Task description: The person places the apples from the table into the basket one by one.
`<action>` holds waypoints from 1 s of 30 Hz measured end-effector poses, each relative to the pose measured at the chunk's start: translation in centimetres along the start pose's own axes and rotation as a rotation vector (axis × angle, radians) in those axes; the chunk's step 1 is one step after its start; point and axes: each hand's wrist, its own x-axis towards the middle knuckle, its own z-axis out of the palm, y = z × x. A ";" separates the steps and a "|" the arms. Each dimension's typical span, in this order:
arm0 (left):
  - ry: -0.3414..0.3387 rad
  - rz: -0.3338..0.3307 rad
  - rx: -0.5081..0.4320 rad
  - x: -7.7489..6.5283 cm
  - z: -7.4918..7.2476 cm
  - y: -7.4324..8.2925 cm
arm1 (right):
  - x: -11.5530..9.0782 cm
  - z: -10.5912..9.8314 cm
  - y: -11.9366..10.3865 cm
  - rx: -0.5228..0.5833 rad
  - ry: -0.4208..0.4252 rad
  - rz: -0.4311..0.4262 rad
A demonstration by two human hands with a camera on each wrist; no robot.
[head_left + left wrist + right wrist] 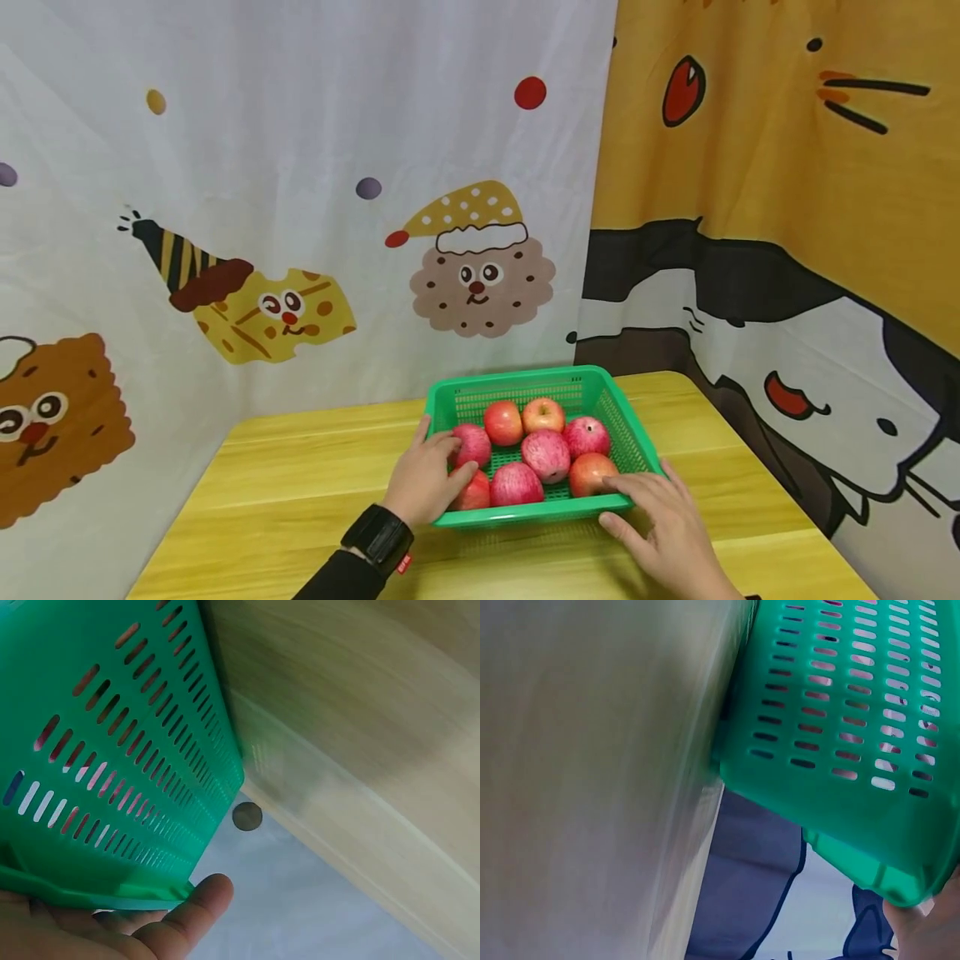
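A green plastic basket [525, 518] with slotted walls stands on the wooden table, holding several red apples [546, 456]. My left hand [422, 482], with a black band at the wrist, grips the rim at the near left corner; its thumb reaches in over an apple. In the left wrist view, a fingertip [214, 892] shows past the edge of the basket wall [150, 772]. At the near right corner my right hand [667, 521] holds the rim, thumb outside and fingers over the top. The right wrist view shows only a little of that hand, beside the slotted wall [840, 735].
The yellow wood-grain table [315, 467] extends to both sides of the basket. Behind it hangs a white curtain [300, 125] with cartoon figures, and along the right an orange, black and white cartoon curtain [750, 192].
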 end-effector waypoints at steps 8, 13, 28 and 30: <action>0.020 -0.053 -0.020 -0.5 -0.3 -0.4 | -0.1 0.2 -0.1 0.026 0.000 -0.030; 0.011 -0.071 -0.006 -0.8 -0.5 -0.7 | 0.1 0.2 -0.4 0.046 -0.012 -0.029; 0.001 -0.094 -0.019 -0.9 -0.5 -1.4 | 0.3 0.2 -1.0 0.047 -0.029 -0.022; 0.002 -0.098 -0.024 -0.9 -0.5 -1.4 | 0.3 0.2 -1.0 0.046 -0.021 -0.030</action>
